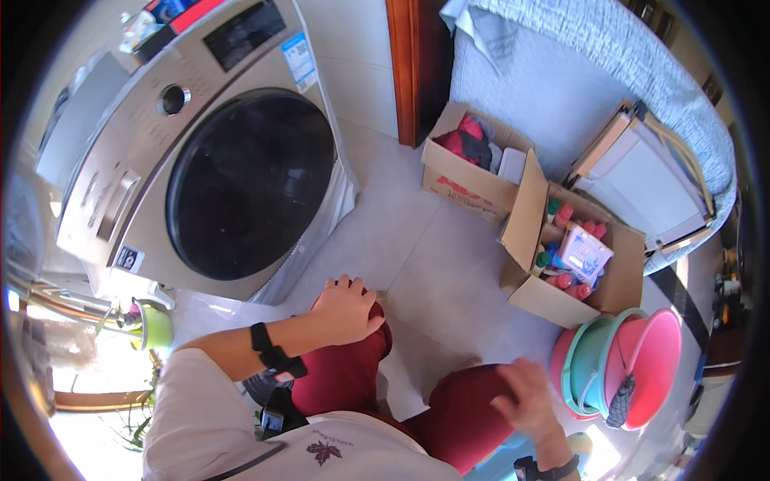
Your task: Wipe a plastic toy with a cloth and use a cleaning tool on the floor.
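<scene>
My left hand (344, 309) rests palm down on my left knee, holding nothing. A black band circles that wrist. Over my right thigh (466, 409), in dark red trousers, is my right hand (527, 397), slightly blurred, its fingers apart and nothing in it. Ahead of the left hand stands a front-loading washing machine (150, 144) with a round dark door (252, 183). Beyond my right hand, a cardboard box (556, 303) has its flaps up and holds several bottles with red or green caps and a white-and-purple packet (583, 254).
A second cardboard box (463, 186) contains red and black cloth. Nested pink and green plastic buckets (646, 367) stand at my right. A folded frame with a pale panel (652, 177) leans against a fabric-covered piece of furniture (529, 78). At left is a green pot (155, 326).
</scene>
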